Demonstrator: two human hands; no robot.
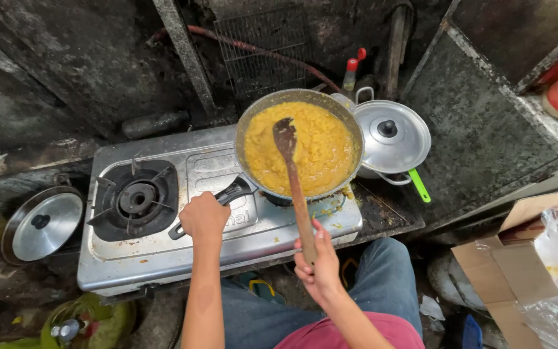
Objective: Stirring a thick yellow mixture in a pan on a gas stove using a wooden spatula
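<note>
A round metal pan (350, 126) full of thick yellow mash (321, 152) sits on the right burner of a steel two-burner gas stove (163, 258). My left hand (205, 216) is closed around the pan's black handle (235, 191). My right hand (318, 262) grips the lower end of a long wooden spatula (295, 187). The spatula's dark blade (285, 137) rests in the mash near the pan's middle.
The left burner (138, 199) is bare. A lidded steel pot (392, 136) with a green utensil handle (420, 185) stands right of the pan. A loose lid (43, 223) leans at the left. A cardboard box with plastic (537, 265) lies at right, a green gas cylinder (79, 326) below left.
</note>
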